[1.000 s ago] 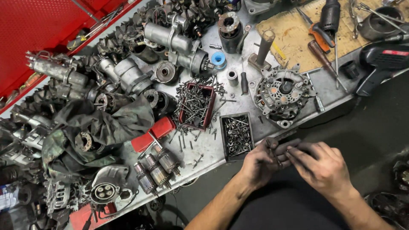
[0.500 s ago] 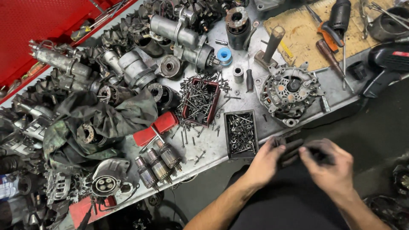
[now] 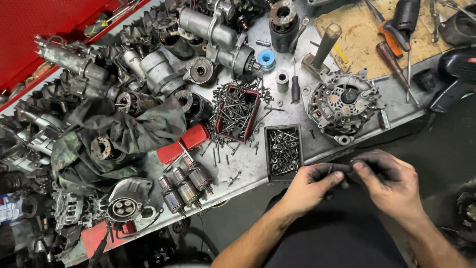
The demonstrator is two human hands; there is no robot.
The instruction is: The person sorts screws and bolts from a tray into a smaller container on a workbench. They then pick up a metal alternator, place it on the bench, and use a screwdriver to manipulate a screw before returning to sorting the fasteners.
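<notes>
Both hands (image 3: 347, 181) pinch a small dark part (image 3: 345, 167) beside the bench edge (image 3: 317, 161).

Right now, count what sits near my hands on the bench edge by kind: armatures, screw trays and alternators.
Armatures: 3
Screw trays, one black, one red: 2
Alternator housing: 1
Total: 6

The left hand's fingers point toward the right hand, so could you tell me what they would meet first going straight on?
Most likely the small dark part pinched between both hands, then the right hand; depth is unclear.
</notes>
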